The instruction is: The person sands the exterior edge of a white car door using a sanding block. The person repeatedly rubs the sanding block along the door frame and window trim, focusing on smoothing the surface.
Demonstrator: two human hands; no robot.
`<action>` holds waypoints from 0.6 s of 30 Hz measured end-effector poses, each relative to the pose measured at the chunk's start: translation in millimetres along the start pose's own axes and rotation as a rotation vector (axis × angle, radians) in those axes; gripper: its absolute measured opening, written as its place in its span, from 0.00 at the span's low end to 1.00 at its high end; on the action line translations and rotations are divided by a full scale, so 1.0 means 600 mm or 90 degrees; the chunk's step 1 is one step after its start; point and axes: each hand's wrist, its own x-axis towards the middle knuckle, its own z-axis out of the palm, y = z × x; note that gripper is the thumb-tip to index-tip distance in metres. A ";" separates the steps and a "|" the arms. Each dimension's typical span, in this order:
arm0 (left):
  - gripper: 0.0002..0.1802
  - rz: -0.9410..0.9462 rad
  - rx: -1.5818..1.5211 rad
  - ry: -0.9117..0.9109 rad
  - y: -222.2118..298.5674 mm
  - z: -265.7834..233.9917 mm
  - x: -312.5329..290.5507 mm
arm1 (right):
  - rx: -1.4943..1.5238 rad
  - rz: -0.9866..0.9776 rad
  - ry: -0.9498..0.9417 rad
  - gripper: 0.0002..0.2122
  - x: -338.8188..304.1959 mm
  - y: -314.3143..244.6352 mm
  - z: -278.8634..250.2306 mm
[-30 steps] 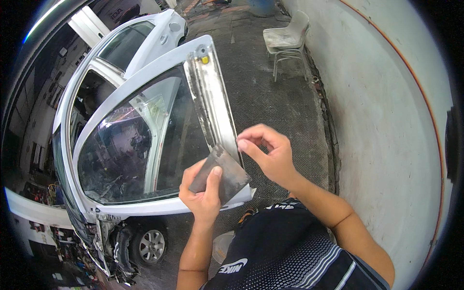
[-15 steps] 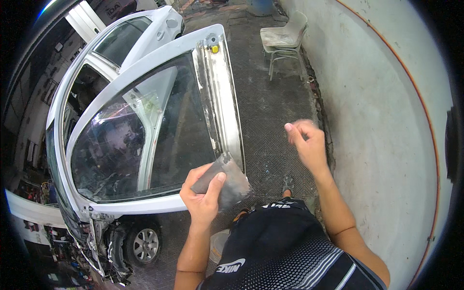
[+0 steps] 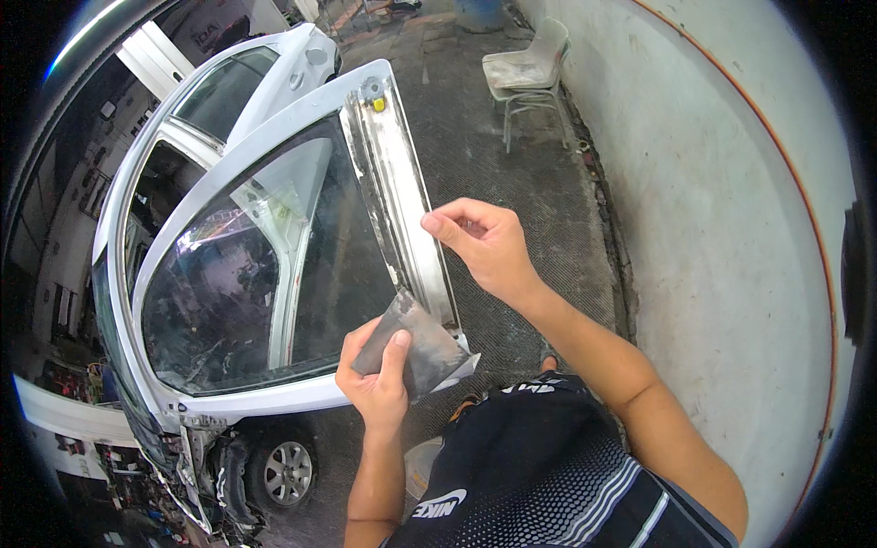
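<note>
My left hand [image 3: 376,374] is closed on a worn, dark grey sheet of sandpaper [image 3: 422,352], thumb on top, in front of the lower end of the door's bare metal edge. The sheet's far corner curls up. A pale grey car door [image 3: 274,395] with dark glass stands open to the left. Along its right side runs a strip of bare, shiny metal [image 3: 402,183], with a yellow piece [image 3: 378,105] near its top. My right hand [image 3: 489,239] is at this strip's outer edge, fingers curled and thumb tip close to the metal. Nothing shows between its fingers; whether it touches the edge is unclear.
Behind the door is the car body [image 3: 114,219], its front end stripped, with a wheel [image 3: 288,473] below. A plastic chair [image 3: 530,68] stands farther back beside the pale wall [image 3: 713,228], along which an orange hose [image 3: 766,128] runs. A round container [image 3: 422,461] stands by my legs.
My right hand has moved left, from the space near the wall to the door's metal edge. The left hand still holds the sandpaper. The view has shifted slightly.
</note>
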 end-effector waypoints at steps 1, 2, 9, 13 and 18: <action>0.13 0.000 0.005 0.001 0.000 -0.003 0.003 | 0.008 -0.023 0.011 0.10 -0.001 0.008 0.000; 0.13 -0.004 0.010 0.007 -0.001 -0.007 0.002 | 0.017 -0.041 0.018 0.10 -0.008 0.023 -0.001; 0.13 0.025 0.032 -0.007 -0.010 0.003 0.005 | -0.002 -0.042 -0.014 0.09 -0.042 0.056 -0.011; 0.12 0.104 0.090 -0.039 -0.015 0.017 0.024 | 0.062 -0.025 -0.043 0.09 -0.060 0.064 -0.012; 0.11 0.201 0.167 -0.104 -0.004 0.041 0.058 | 0.147 0.011 -0.062 0.09 -0.054 0.080 -0.017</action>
